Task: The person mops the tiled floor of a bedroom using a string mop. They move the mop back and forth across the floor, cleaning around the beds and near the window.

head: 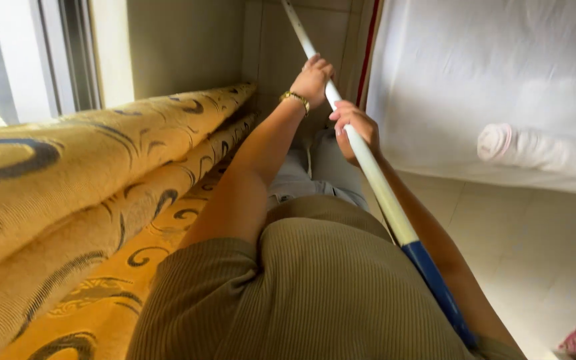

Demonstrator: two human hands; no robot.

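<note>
1. Both hands grip a long white pole (368,160) with a blue lower end; the left hand (313,77) holds higher, the right hand (355,128) just below it, fingers of both wrapped tight around the shaft.
2. The work looks mid-stroke, pushing or pulling the pole near the wall corner beyond the fingers.
3. A next move would call for a steady two-handed hold.
4. The pole's top end is cut off, its blue end hidden behind the shirt (315,293).
5. Left of the fingers lies a yellow patterned sofa (68,200).

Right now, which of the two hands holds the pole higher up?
The left hand, the one with the gold bracelet, grips the white pole higher; the right hand grips below it.
</note>
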